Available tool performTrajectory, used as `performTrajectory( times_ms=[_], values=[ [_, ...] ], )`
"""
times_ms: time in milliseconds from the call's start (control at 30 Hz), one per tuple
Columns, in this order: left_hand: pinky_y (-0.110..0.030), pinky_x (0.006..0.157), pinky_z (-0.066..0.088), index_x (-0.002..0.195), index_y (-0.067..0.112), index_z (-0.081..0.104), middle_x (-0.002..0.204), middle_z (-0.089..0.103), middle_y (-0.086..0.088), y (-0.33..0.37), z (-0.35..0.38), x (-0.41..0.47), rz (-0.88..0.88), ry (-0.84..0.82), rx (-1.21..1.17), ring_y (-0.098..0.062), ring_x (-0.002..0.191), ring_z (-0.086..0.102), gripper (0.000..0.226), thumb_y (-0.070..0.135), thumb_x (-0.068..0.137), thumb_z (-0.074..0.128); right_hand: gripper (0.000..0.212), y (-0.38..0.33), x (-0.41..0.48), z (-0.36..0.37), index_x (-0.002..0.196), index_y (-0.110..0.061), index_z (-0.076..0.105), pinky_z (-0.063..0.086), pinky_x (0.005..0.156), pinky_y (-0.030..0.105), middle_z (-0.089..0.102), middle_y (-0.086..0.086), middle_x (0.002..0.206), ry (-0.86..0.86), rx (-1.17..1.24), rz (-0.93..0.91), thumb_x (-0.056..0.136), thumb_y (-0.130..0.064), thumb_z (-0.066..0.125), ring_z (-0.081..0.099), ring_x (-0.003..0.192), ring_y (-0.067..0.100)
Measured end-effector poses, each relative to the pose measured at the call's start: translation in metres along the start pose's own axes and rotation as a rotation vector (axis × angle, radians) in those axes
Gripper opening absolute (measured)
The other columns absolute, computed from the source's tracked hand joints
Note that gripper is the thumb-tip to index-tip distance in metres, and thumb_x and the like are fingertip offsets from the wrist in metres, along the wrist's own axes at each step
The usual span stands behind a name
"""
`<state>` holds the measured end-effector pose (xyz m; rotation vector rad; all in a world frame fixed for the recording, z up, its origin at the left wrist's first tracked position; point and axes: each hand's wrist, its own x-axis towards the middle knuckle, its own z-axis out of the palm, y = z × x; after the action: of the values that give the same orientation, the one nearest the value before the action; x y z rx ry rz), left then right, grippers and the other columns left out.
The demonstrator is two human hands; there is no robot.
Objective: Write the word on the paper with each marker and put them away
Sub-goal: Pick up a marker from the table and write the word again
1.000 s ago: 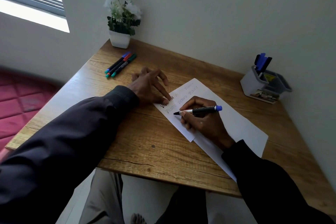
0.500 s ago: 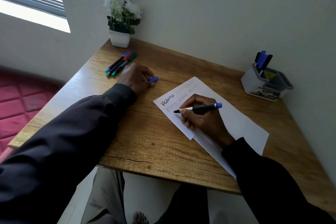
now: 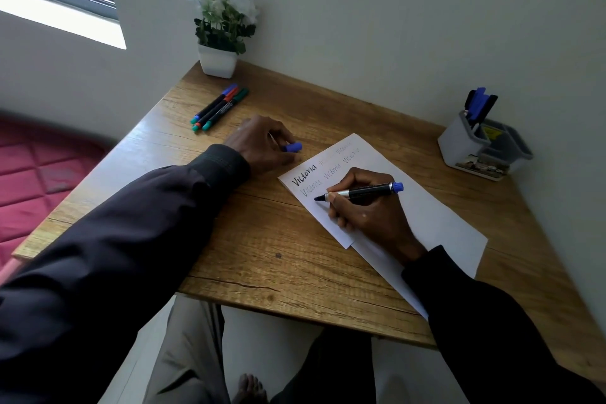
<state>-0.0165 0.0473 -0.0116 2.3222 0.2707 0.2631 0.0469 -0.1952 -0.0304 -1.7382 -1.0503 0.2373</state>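
Note:
White paper lies on the wooden table, with "Victoria" written several times near its upper left corner. My right hand grips an uncapped blue marker, tip touching the paper below the written words. My left hand rests on the table left of the paper and holds the marker's blue cap in curled fingers. Three capped markers lie side by side at the far left. A grey holder at the far right contains blue and black markers.
A white pot with white flowers stands at the table's back edge against the wall. A window is at upper left. A red mat covers the floor on the left. My legs and a foot show below the table's front edge.
My left hand lifted off the paper's corner and drew back left onto the table, curling round the blue cap. My right hand stays in place with the marker's tip on the paper.

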Motion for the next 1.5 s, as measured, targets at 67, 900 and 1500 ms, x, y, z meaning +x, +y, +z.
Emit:
performTrajectory(
  times_ms=[67,900,1500],
  values=[
    [-0.017,0.062,0.041,0.111,0.016,0.067,0.101,0.060,0.004,0.000,0.001,0.001,-0.013,-0.024,0.004,-0.004,0.079,0.053,0.036,0.028,0.079,0.079,0.012,0.001,0.000,0.000,0.087,0.007,0.067,0.052,0.049,0.023,0.072,0.012,0.069,0.002,-0.018,-0.013,0.091,-0.003,0.073,0.069,0.052,0.020],
    [-0.018,0.065,0.043,0.116,0.016,0.065,0.110,0.059,0.001,-0.001,0.001,0.003,-0.056,-0.055,0.005,-0.010,0.091,0.053,0.048,0.033,0.074,0.083,0.015,0.004,0.000,-0.002,0.075,0.006,0.064,0.054,0.047,0.035,0.067,0.013,0.062,0.055,-0.129,-0.017,0.084,-0.003,0.072,0.065,0.048,0.021],
    [-0.017,0.062,0.040,0.117,0.017,0.064,0.108,0.058,0.002,0.000,0.001,0.004,-0.071,-0.066,0.002,-0.006,0.083,0.051,0.050,0.032,0.073,0.084,0.012,-0.004,-0.003,0.002,0.084,0.008,0.065,0.049,0.043,0.023,0.068,0.014,0.065,0.070,0.005,0.071,0.092,0.000,0.071,0.065,0.049,0.015]
  ],
)
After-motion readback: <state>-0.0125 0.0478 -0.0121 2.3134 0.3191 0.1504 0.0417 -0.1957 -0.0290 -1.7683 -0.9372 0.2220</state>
